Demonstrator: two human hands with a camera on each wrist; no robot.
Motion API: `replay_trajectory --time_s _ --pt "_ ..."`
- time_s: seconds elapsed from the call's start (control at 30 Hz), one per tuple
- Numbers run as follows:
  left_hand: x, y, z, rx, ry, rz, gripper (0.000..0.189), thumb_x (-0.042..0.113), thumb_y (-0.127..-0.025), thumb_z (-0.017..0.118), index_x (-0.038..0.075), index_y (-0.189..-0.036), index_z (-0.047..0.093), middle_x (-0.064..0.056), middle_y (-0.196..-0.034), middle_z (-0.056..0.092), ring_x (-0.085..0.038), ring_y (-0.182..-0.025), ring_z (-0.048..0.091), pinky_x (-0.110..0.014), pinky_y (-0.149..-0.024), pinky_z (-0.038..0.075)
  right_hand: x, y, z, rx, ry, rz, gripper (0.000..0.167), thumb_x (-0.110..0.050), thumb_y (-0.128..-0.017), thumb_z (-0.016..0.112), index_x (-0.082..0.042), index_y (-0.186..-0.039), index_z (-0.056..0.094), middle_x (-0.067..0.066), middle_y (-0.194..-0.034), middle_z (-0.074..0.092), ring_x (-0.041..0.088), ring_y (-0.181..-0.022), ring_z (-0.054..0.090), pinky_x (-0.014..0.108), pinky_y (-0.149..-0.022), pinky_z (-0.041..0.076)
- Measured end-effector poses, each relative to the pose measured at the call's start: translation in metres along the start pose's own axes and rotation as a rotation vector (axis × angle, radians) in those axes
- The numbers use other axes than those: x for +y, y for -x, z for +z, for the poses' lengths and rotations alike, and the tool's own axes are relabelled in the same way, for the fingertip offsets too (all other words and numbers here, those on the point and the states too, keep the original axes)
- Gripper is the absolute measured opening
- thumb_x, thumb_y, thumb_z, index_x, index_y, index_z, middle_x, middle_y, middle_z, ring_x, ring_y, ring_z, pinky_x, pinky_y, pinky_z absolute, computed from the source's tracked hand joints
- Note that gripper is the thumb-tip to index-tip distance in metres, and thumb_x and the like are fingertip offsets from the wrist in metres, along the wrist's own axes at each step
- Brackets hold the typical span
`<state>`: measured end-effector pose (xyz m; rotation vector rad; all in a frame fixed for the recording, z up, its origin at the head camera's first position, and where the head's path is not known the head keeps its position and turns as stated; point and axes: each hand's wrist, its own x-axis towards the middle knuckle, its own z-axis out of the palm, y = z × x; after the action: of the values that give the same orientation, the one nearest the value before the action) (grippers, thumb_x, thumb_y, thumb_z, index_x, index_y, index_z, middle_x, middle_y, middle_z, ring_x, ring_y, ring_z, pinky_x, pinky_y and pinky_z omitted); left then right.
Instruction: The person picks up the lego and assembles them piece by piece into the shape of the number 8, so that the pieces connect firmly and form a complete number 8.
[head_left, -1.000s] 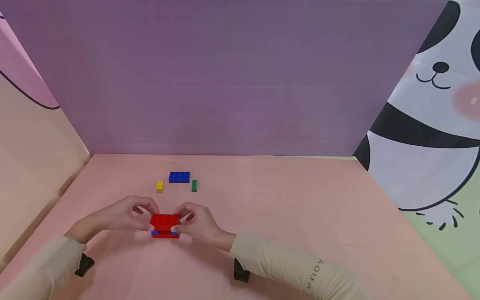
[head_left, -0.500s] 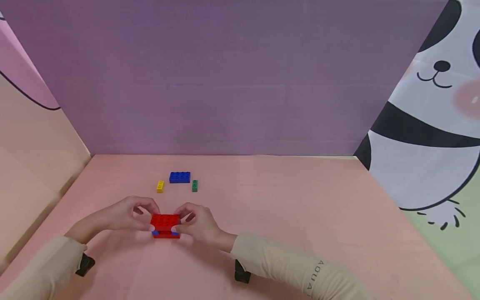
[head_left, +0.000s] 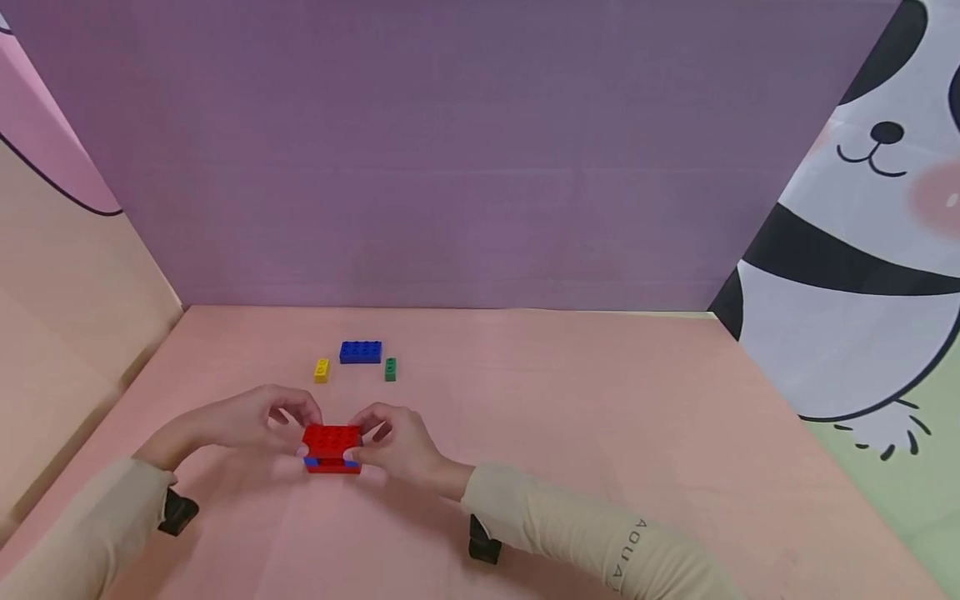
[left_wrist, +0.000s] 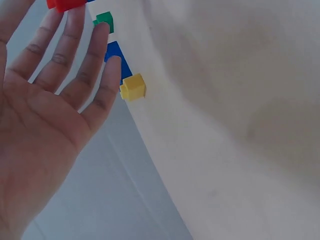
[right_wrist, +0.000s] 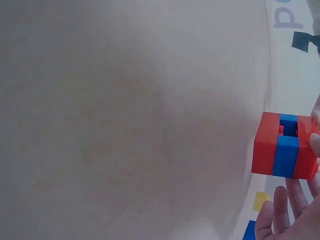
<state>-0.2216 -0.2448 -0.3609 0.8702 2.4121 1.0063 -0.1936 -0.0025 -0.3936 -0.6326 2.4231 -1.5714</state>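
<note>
A small stack of building bricks stands on the pink table, its top red brick (head_left: 332, 438) studded and a second red brick below. Blue bricks (right_wrist: 286, 157) sit between the two reds, with a gap between them. My left hand (head_left: 243, 422) holds the stack's left end, thumb at the front and fingers behind. At the right end my right hand (head_left: 399, 446) pinches it, thumb on the front corner and index finger at the back. In the left wrist view, the long fingers (left_wrist: 59, 59) reach to the red brick at the top edge.
Beyond the stack lie a blue brick (head_left: 361, 352), a small yellow brick (head_left: 322, 371) and a small green brick (head_left: 391, 369). A purple backdrop (head_left: 450, 167) rises behind the table (head_left: 600, 417), and a panda print (head_left: 847, 250) covers the right wall.
My left wrist and forearm have risen slightly and shifted a little right. The right hand keeps its hold, and the stack stays in place between both hands.
</note>
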Motion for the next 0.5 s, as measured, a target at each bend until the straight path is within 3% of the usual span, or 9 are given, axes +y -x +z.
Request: replay_trajectory --time_s 0.23,0.5 --pt "0.003 -0.003 -0.007 0.111 -0.051 0.039 0.035 0.025 -0.078 0.071 0.009 -0.105 0.056 -0.010 -0.106 0.062 -0.028 -0.099 0.057 -0.048 -0.086 0.048 0.000 -0.001 -0.001 -0.001 -0.006 0.010 0.028 -0.012 -0.076 0.073 -0.014 -0.102 0.062 0.000 -0.101 0.064 0.014 -0.086 0.057 0.016 -0.066 0.048" --pt "-0.005 -0.019 -0.016 0.313 -0.101 -0.011 0.033 0.023 -0.079 0.071 0.010 -0.106 0.058 -0.011 -0.107 0.062 -0.029 -0.101 0.057 -0.044 -0.086 0.049 0.002 -0.002 0.000 -0.009 -0.003 0.015 0.028 -0.013 -0.077 0.072 -0.014 -0.102 0.062 0.000 -0.100 0.064 0.018 -0.088 0.057 0.017 -0.065 0.048"
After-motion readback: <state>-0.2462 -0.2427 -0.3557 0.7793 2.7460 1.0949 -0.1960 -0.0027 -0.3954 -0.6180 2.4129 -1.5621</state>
